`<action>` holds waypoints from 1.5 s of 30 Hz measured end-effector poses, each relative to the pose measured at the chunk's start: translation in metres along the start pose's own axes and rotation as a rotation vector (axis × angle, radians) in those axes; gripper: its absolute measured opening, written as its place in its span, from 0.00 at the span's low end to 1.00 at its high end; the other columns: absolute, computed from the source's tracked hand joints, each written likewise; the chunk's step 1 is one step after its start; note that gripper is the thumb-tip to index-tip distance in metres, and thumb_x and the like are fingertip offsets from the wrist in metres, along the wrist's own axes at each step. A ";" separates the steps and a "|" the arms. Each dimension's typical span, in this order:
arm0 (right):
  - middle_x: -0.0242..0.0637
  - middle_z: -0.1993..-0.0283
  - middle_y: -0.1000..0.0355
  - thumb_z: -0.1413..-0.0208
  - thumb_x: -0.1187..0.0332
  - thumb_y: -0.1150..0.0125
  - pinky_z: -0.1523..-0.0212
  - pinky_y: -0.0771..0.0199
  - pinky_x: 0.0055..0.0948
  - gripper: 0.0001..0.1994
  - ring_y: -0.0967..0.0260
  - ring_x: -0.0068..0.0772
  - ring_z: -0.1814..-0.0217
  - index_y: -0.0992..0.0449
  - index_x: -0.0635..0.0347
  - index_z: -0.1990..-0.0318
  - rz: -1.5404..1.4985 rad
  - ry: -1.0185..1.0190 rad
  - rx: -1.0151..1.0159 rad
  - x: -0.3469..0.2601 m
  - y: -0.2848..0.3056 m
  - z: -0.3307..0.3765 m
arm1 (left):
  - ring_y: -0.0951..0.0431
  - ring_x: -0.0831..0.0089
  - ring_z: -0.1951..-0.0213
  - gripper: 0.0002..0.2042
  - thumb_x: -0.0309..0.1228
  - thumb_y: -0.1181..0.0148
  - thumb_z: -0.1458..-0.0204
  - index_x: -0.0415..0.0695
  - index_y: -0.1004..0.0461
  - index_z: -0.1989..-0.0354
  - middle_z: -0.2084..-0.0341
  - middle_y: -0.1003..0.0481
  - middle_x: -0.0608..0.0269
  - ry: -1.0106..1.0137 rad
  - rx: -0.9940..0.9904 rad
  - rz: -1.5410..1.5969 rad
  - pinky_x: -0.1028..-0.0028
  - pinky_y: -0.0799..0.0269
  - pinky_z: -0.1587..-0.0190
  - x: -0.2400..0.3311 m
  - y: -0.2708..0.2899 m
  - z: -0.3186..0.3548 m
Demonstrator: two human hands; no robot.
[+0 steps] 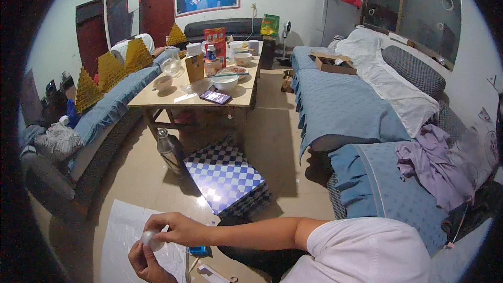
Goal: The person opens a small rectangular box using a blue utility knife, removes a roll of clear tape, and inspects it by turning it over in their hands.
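Both my hands are together at the lower left, over a white plastic-looking sheet (116, 236). Between them is a small round, pale, shiny thing (152, 240), maybe a roll of clear tape; its kind is not plain. My right hand (177, 229) reaches across from the right and pinches its upper side. From below, the fingers of my left hand (148, 266) close on its lower edge. Beside the sheet lie a blue object (199, 251), partly covered by my right forearm, and a white strip (212, 273) near a small ring (234, 279).
Ahead stands a blue-and-white checkered stack (225, 178), with a metal flask (170, 149) beside it. A long table (152, 96) holds bowls, boxes and a phone (215, 97). Sofas with blue covers (346, 99) line both sides; golden pyramid-shaped pieces (112, 72) stand on the left.
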State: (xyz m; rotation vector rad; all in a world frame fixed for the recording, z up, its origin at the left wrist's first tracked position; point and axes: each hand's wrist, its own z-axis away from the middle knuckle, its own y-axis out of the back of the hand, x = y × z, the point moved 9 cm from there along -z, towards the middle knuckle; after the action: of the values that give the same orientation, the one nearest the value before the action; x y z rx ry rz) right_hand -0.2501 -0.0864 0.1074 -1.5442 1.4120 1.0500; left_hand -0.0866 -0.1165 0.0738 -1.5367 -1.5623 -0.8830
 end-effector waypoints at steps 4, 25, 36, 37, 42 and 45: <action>0.37 0.58 0.27 0.50 0.78 0.38 0.60 0.25 0.26 0.12 0.30 0.28 0.55 0.27 0.63 0.57 0.060 0.102 -0.025 -0.004 -0.010 -0.003 | 0.30 0.66 0.49 0.16 0.31 0.48 0.41 0.38 0.34 0.48 0.53 0.30 0.56 0.017 -0.180 0.180 0.66 0.38 0.42 -0.006 -0.002 -0.005; 0.35 0.55 0.27 0.55 0.73 0.31 0.56 0.29 0.28 0.09 0.31 0.30 0.52 0.20 0.56 0.64 0.184 0.424 -0.077 0.015 -0.067 -0.037 | 0.36 0.60 0.42 0.31 0.39 0.52 0.45 0.36 0.47 0.36 0.45 0.38 0.52 0.237 -0.106 0.730 0.63 0.40 0.39 0.002 0.023 -0.007; 0.36 0.57 0.29 0.52 0.80 0.35 0.53 0.27 0.24 0.09 0.30 0.27 0.51 0.20 0.62 0.62 -0.263 -0.014 -0.087 0.056 -0.096 -0.041 | 0.35 0.72 0.50 0.28 0.28 0.62 0.49 0.37 0.46 0.37 0.47 0.42 0.57 0.124 -0.026 0.581 0.74 0.38 0.45 0.006 0.053 -0.015; 0.36 0.57 0.29 0.52 0.80 0.35 0.52 0.27 0.23 0.09 0.30 0.27 0.51 0.20 0.62 0.61 -0.255 -0.032 -0.083 0.057 -0.099 -0.040 | 0.34 0.67 0.47 0.33 0.33 0.54 0.55 0.36 0.47 0.36 0.50 0.40 0.58 0.155 0.022 0.487 0.67 0.40 0.40 0.006 0.060 -0.015; 0.34 0.57 0.29 0.50 0.79 0.36 0.52 0.29 0.22 0.08 0.31 0.23 0.54 0.21 0.62 0.61 -0.316 -0.136 -0.089 0.071 -0.096 -0.039 | 0.36 0.67 0.46 0.35 0.30 0.55 0.57 0.34 0.49 0.35 0.49 0.40 0.56 0.172 0.013 0.499 0.67 0.43 0.38 -0.002 0.055 -0.015; 0.34 0.58 0.27 0.48 0.76 0.35 0.54 0.30 0.21 0.08 0.31 0.22 0.56 0.22 0.63 0.60 -0.385 -0.213 -0.078 0.078 -0.096 -0.042 | 0.37 0.67 0.46 0.33 0.27 0.56 0.57 0.36 0.47 0.37 0.50 0.40 0.56 0.207 0.043 0.553 0.68 0.44 0.39 -0.007 0.051 -0.015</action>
State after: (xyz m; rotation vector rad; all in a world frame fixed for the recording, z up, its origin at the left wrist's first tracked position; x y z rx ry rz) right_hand -0.1486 -0.1451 0.0506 -1.6237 0.8938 1.0041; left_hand -0.0351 -0.1314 0.0734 -1.6670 -0.9296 -0.6571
